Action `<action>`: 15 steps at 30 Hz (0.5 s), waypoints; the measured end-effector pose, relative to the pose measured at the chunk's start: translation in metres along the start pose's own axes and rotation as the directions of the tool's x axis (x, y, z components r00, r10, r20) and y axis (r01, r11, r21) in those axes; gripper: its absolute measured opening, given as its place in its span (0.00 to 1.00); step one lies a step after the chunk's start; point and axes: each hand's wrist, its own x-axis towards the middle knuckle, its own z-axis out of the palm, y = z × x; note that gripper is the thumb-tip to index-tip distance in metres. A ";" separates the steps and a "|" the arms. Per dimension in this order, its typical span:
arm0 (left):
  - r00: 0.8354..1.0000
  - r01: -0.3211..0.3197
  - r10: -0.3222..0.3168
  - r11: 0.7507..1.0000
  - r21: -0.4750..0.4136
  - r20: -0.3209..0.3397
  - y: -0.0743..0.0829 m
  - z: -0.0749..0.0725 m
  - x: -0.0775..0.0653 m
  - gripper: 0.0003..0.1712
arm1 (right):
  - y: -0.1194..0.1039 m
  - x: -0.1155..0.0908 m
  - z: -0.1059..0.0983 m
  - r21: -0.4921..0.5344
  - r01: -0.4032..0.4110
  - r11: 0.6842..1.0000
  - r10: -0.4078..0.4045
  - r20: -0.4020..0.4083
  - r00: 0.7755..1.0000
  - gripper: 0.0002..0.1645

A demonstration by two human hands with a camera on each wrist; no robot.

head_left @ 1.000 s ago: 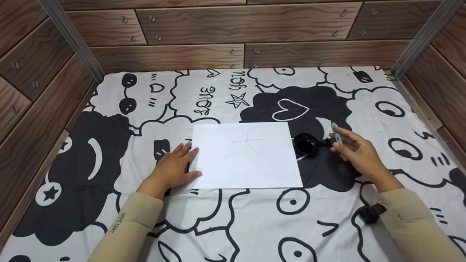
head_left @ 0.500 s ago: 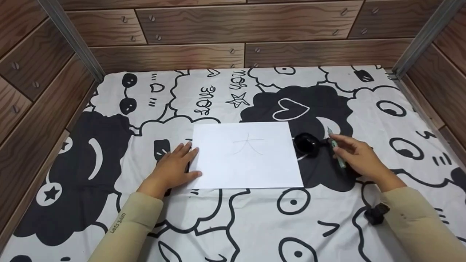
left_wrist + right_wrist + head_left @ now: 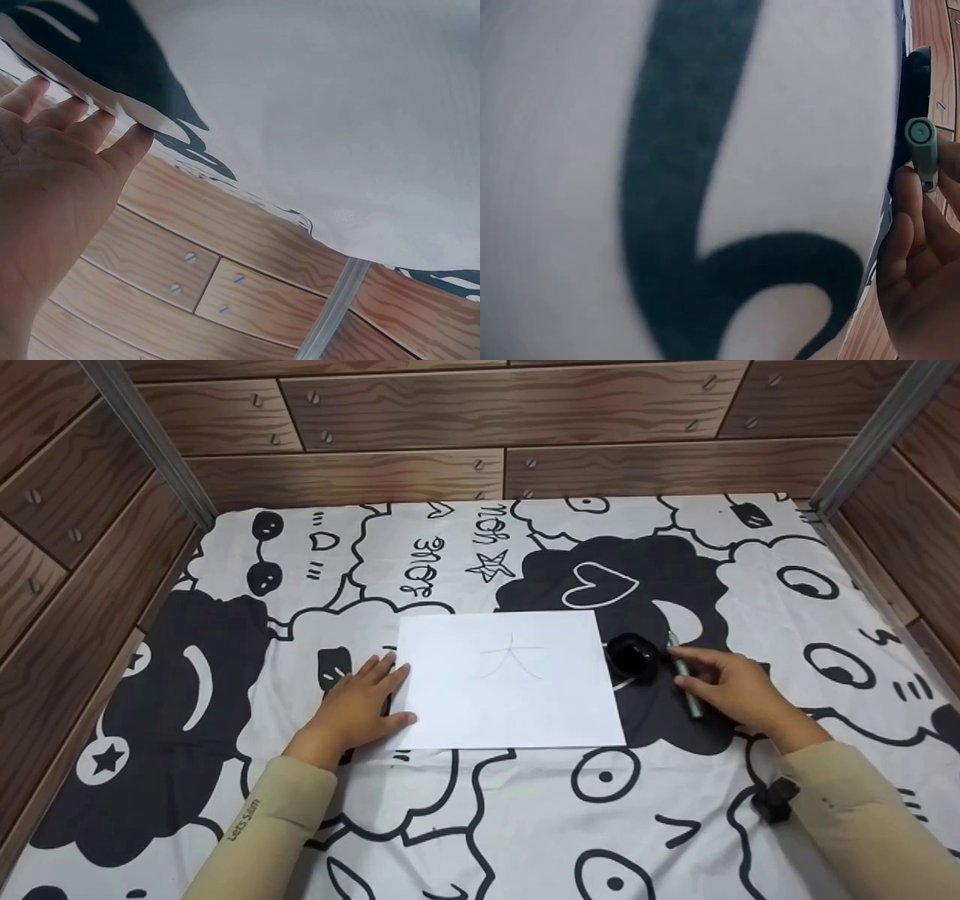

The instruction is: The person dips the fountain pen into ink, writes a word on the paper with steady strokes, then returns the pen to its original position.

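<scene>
A white sheet of paper lies on the patterned cloth, with a thin drawn mark of several strokes, like the character 大. At its left edge rests my left hand, palm down, fingers spread, fingertips and thumb on the margin. My right hand pinches a pale green pen between thumb and fingers, to the right of the paper. Just left of the pen sits a glossy round black object with a short stem. In the right wrist view the pen's blunt end faces the camera.
The black-and-white cartoon cloth covers the whole surface, slightly wrinkled near the front. Wood-plank-print walls close off the back and sides, with metal posts at the corners. A small black device sits at the right sleeve.
My right hand has shifted slightly left, bringing the pen close against the black object's stem; the pen has turned in the fingers. The left hand, paper and black object stay about where they were.
</scene>
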 end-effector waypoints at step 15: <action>1.000 0.009 -0.009 1.000 0.001 0.027 0.001 -0.002 0.000 0.43 | 0.003 0.003 0.004 -0.032 0.059 0.998 -0.059 0.007 0.998 0.27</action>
